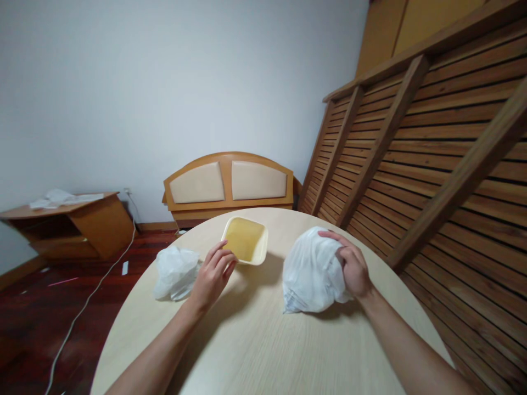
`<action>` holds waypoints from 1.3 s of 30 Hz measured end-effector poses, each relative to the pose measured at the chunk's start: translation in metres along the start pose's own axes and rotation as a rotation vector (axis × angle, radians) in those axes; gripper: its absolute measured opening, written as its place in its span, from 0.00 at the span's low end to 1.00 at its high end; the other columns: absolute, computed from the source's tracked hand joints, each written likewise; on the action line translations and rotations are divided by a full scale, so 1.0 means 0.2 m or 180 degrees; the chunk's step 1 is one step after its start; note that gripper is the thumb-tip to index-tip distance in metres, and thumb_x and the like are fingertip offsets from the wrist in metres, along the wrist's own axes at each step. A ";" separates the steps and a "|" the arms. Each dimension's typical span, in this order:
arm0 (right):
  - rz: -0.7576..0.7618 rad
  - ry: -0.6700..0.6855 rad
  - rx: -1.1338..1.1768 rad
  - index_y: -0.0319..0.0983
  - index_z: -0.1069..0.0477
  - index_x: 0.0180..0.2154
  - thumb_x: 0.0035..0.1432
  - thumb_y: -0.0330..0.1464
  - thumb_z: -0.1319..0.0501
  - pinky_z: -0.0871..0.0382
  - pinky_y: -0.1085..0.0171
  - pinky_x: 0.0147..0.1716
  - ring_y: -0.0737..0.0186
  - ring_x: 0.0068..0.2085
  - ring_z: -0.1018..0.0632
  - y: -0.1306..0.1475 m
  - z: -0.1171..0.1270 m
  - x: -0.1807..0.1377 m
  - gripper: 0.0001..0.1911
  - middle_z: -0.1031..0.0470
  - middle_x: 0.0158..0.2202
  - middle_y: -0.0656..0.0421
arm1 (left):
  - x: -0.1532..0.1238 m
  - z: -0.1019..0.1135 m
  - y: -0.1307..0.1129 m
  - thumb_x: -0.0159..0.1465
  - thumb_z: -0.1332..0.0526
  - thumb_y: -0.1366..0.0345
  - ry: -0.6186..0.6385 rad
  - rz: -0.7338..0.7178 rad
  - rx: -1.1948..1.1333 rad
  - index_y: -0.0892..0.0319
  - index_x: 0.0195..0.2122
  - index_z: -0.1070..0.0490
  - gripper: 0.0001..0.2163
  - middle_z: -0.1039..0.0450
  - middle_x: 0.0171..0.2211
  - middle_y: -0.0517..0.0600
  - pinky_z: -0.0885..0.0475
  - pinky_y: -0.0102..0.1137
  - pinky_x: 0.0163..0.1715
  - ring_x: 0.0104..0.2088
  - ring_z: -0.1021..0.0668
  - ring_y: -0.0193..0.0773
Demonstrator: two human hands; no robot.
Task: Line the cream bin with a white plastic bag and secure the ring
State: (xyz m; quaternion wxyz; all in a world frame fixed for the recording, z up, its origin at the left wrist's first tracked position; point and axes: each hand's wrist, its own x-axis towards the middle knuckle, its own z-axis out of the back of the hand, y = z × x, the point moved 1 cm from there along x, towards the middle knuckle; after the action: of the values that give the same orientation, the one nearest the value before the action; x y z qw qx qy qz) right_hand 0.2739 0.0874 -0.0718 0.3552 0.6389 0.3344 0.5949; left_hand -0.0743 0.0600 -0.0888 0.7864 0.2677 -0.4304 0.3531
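Observation:
My left hand (216,268) pinches the near left edge of a shallow yellow tray (246,240) with a pale rim. The tray is tilted, and its shadow falls on the table to its right and below. A bulky white plastic bag (313,270) sits on the table at right, its contents hidden. My right hand (349,262) grips the right side of this bag, fingers curved over its top. Left of my left hand lies a smaller crumpled white plastic bag (176,272).
The round pale table (263,340) fills the foreground. A slatted wooden frame (411,142) leans along the right side. Behind stands a padded headboard (228,181). At left are a low wooden cabinet (96,230) with papers on top and a white cable (88,299) across the dark floor.

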 end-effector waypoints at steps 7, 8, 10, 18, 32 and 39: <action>-0.0432 0.0654 0.0056 0.41 0.30 0.53 0.55 0.48 0.33 0.30 0.66 0.29 0.60 0.32 0.24 0.02 -0.08 -0.05 0.28 0.23 0.38 0.57 | 0.01 -0.01 -0.01 0.68 0.37 0.70 -0.0315 0.0484 -0.0151 0.57 0.46 0.31 0.08 0.24 0.41 0.51 0.23 0.45 0.51 0.52 0.24 0.46; -0.0463 0.0725 -0.0068 0.41 0.30 0.52 0.53 0.48 0.32 0.30 0.66 0.29 0.61 0.32 0.25 0.02 -0.09 -0.05 0.29 0.23 0.38 0.57 | 0.01 -0.02 -0.01 0.68 0.37 0.70 -0.0319 0.0553 -0.0161 0.56 0.47 0.31 0.08 0.24 0.42 0.51 0.23 0.45 0.51 0.51 0.23 0.45; -0.0412 0.0844 -0.0280 0.41 0.31 0.52 0.52 0.45 0.30 0.29 0.65 0.33 0.61 0.35 0.24 0.03 -0.12 -0.06 0.29 0.24 0.43 0.56 | 0.00 -0.03 0.01 0.69 0.38 0.68 -0.0300 0.0677 -0.0189 0.56 0.49 0.31 0.08 0.24 0.44 0.52 0.24 0.46 0.52 0.51 0.23 0.46; -0.0376 0.1324 -0.0346 0.40 0.31 0.54 0.57 0.44 0.33 0.28 0.64 0.36 0.61 0.37 0.24 0.06 -0.16 -0.10 0.26 0.25 0.44 0.56 | 0.04 0.03 -0.11 0.67 0.39 0.66 -0.0147 0.0810 -0.0139 0.55 0.61 0.39 0.21 0.35 0.62 0.62 0.33 0.56 0.61 0.64 0.32 0.55; 0.0138 0.2285 -0.0140 0.43 0.30 0.55 0.51 0.34 0.29 0.29 0.56 0.52 0.54 0.51 0.23 0.20 -0.29 -0.22 0.29 0.26 0.53 0.54 | -0.05 -0.11 -0.58 0.56 0.29 0.53 0.1096 0.1277 -0.1450 0.57 0.67 0.46 0.41 0.38 0.65 0.66 0.34 0.60 0.60 0.64 0.32 0.63; 0.0979 0.2207 -0.1139 0.46 0.29 0.55 0.50 0.20 0.40 0.30 0.55 0.53 0.54 0.52 0.23 0.14 -0.17 -0.10 0.31 0.23 0.52 0.55 | 0.02 -0.04 -0.51 0.52 0.37 0.71 0.1513 0.1359 -0.1082 0.56 0.62 0.41 0.34 0.25 0.55 0.58 0.34 0.54 0.57 0.54 0.23 0.54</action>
State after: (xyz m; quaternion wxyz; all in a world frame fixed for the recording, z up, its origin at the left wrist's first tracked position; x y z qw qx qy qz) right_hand 0.2389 0.0580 -0.0568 0.2341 0.3715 0.2262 0.8695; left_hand 0.0106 0.0055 -0.0998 0.8063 -0.0524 -0.3343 0.4851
